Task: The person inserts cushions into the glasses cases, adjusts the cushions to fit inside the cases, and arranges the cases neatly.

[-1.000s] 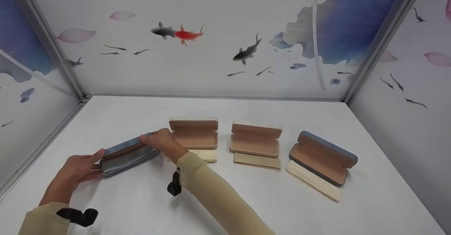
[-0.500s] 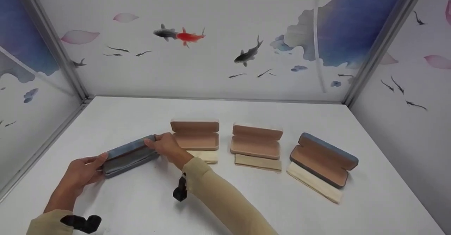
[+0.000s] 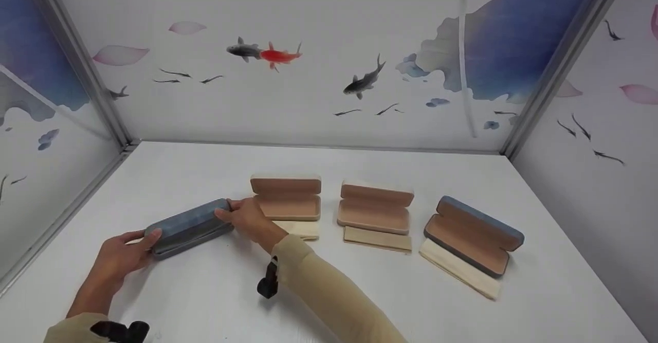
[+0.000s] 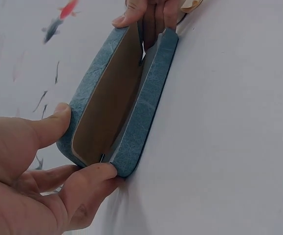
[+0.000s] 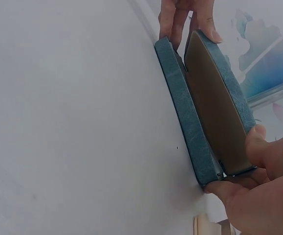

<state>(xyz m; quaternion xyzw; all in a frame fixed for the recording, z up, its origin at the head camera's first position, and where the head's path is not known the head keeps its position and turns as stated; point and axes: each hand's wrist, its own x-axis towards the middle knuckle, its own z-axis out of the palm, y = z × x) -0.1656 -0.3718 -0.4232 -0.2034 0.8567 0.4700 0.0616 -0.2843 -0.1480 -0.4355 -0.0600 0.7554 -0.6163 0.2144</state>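
White walls [image 3: 308, 122] printed with fish [image 3: 280, 55] and petals [image 3: 122, 55], framed by seemingly metal posts [image 3: 565, 55], border a white table [image 3: 437, 314].

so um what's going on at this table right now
Someone's left hand and right hand grip a blue hinged case, one at each end. Its lid is partway open, not shut. Off to the person's right, three similar cases stand wide open, each with a folded cloth lying in front.

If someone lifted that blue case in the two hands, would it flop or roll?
The blue case would probably stay stiff: its edges run straight between the left hand and right hand. Its lid might swing, since it stands partly open. Rolling seems unlikely, given its long, straight-sided base.
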